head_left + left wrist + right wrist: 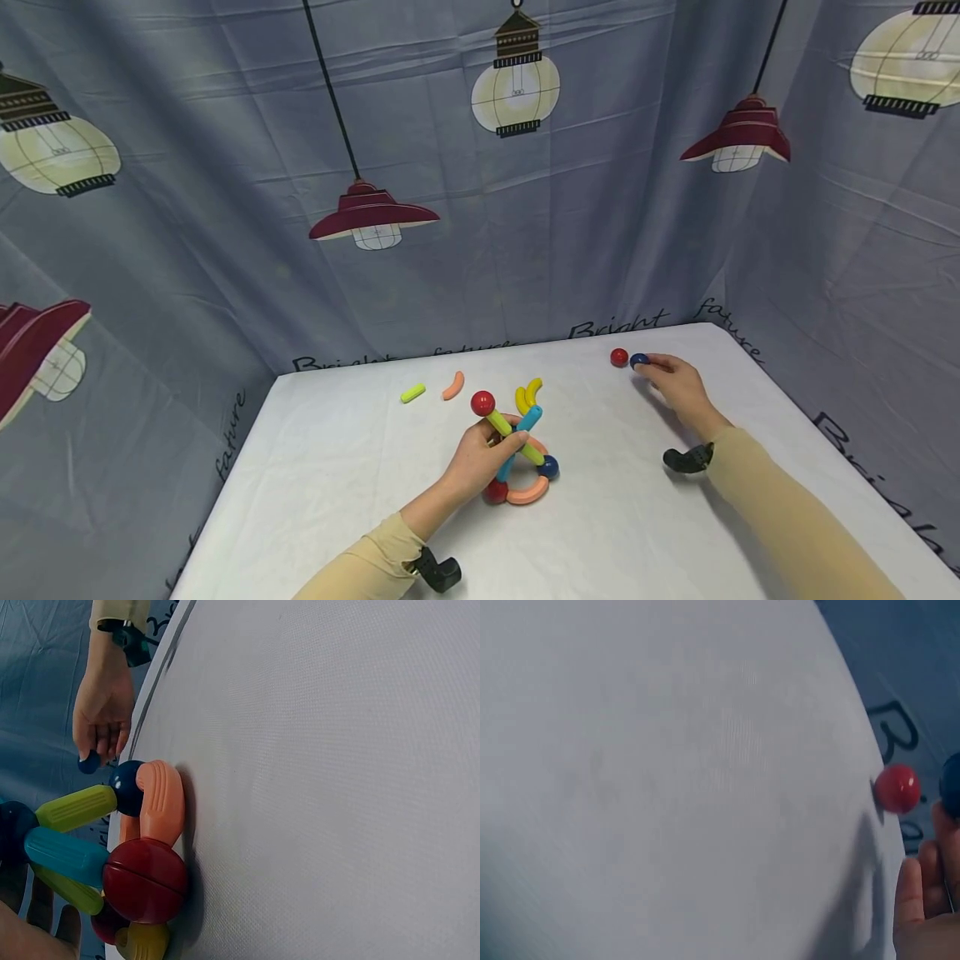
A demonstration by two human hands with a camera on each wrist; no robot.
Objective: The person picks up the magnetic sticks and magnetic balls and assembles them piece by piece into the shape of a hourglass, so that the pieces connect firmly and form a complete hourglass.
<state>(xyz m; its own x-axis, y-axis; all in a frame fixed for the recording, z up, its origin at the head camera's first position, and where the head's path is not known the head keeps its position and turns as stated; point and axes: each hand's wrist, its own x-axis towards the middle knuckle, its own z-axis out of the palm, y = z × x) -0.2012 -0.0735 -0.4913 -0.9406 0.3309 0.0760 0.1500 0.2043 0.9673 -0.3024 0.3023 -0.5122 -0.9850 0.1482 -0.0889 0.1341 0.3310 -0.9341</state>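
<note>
My left hand [474, 458] grips a ball-and-rod building toy structure by its upper part. Lime green rods [533, 454] and light blue rods [529, 418] cross near the thumb. A red ball [483, 403] tops it at the upper left. Lower down are a dark blue ball [549, 467], another red ball [145, 880] and orange curved pieces [528, 492], close over the table. At the far right, my right hand [678, 392] pinches a loose dark blue ball [639, 360] between thumb and fingertips. Beside it a loose red ball [618, 357] lies on the table.
Behind the structure are two yellow curved pieces [522, 400]. Farther left lie a lime green rod [412, 393] and an orange curved piece [453, 386]. The white table [322, 467] ends at a grey-blue curtain [225, 208] printed with lamps.
</note>
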